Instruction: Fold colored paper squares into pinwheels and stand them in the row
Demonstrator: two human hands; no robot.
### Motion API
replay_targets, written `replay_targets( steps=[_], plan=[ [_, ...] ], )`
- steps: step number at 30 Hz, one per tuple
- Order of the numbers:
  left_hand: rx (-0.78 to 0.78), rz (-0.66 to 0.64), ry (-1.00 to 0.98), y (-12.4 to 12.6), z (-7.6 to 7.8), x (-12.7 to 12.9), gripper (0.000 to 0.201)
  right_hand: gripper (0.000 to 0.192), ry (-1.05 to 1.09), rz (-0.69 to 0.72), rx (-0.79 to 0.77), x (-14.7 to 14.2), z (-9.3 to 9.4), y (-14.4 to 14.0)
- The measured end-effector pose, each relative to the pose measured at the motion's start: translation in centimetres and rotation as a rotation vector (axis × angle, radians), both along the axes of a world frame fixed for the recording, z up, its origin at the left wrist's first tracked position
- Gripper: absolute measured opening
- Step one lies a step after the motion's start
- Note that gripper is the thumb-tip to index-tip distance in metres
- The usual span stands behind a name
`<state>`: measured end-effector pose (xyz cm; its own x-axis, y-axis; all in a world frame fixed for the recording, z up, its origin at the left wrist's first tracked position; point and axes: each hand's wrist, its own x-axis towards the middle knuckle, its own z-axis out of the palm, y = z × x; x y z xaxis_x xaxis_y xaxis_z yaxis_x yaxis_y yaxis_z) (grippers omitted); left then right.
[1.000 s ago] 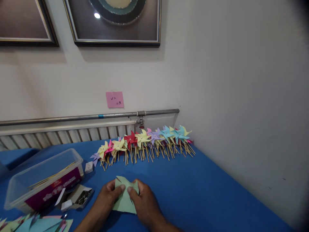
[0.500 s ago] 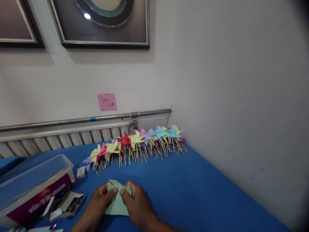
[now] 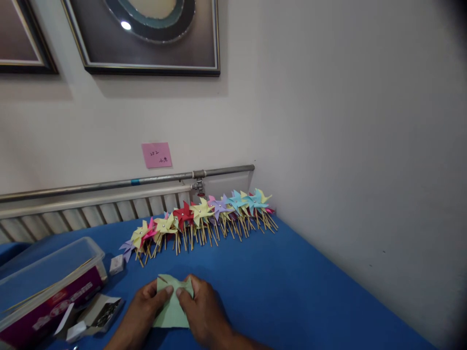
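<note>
Counts, head view:
- Hands: 2, left hand (image 3: pixel 144 306) and right hand (image 3: pixel 202 311), at 6 o'clock.
- Green paper sheet (image 3: pixel 171 308): 1, between them.
- Finished pinwheels (image 3: pixel 200 216): one row at 12 o'clock from the hands; overlapping, exact number not readable.
- Clear plastic box (image 3: pixel 47 282): 1, at 9 o'clock.
- Open small carton (image 3: pixel 97 316): 1.
- Small white box (image 3: pixel 116 264): 1.
- Pink note (image 3: pixel 156 155): 1.
- Framed pictures (image 3: pixel 146 36): 2.

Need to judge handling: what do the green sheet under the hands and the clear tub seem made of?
Green sheet: likely thin matte paper; it holds creases and folded corners. Clear tub: seemingly glossy translucent plastic; thin sticks show through its wall.
</note>
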<state>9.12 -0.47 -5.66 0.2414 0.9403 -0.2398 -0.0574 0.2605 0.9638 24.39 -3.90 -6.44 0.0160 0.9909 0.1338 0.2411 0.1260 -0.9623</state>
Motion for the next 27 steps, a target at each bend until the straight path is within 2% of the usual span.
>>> replay_targets(
  steps=[10,18,27],
  plan=[
    [0.032,0.022,0.061,0.5,-0.5,-0.2,0.042,0.014,0.023,0.013,-0.024,0.0,0.6,0.0],
    [-0.025,0.016,0.033,-0.6,1.1,0.1,0.043,0.015,0.006,0.013,-0.025,0.0,0.4,0.1],
    [0.005,0.014,0.112,-1.3,2.8,0.8,0.038,0.013,-0.039,-0.013,-0.008,-0.2,-0.1,0.3]
  ],
)
